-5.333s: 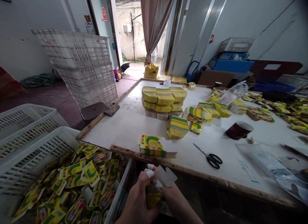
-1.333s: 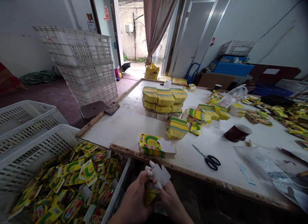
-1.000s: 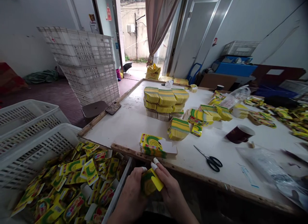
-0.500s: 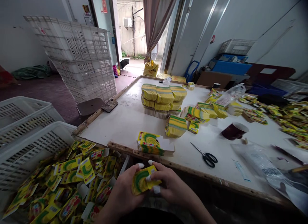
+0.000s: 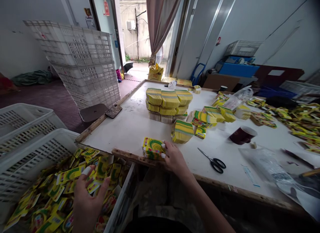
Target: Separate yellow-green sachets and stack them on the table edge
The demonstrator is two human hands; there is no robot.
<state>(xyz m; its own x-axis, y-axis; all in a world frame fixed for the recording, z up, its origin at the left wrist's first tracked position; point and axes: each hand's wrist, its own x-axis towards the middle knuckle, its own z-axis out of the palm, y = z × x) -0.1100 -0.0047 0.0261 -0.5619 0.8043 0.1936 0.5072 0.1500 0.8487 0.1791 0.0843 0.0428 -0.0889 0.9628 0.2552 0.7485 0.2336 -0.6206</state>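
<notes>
My right hand (image 5: 173, 158) is at the near edge of the table, its white-covered fingertips closed on the right end of a small stack of yellow-and-green printed card packets (image 5: 153, 148). How many packets the fingers grip is hidden. Over the white plastic crate (image 5: 125, 193) at the lower left, my left hand (image 5: 87, 196) has its thumb and fingers apart and holds nothing. Loose yellow-and-green packets (image 5: 55, 189) fill this crate, close under the left hand. Just behind the right hand stands a thicker bundle of packets (image 5: 183, 131).
Farther back sit stacked packet bundles (image 5: 168, 102). Black-handled scissors (image 5: 217, 165), a dark mug (image 5: 243, 135) and a clear plastic bag (image 5: 270, 169) lie to the right. A phone (image 5: 113, 111) rests by the left edge. Tall stacked crates (image 5: 85, 59) stand beyond.
My hands have parted. The right has moved forward to the stack at the table edge; the left has moved left over the crate, without the packet both were holding.
</notes>
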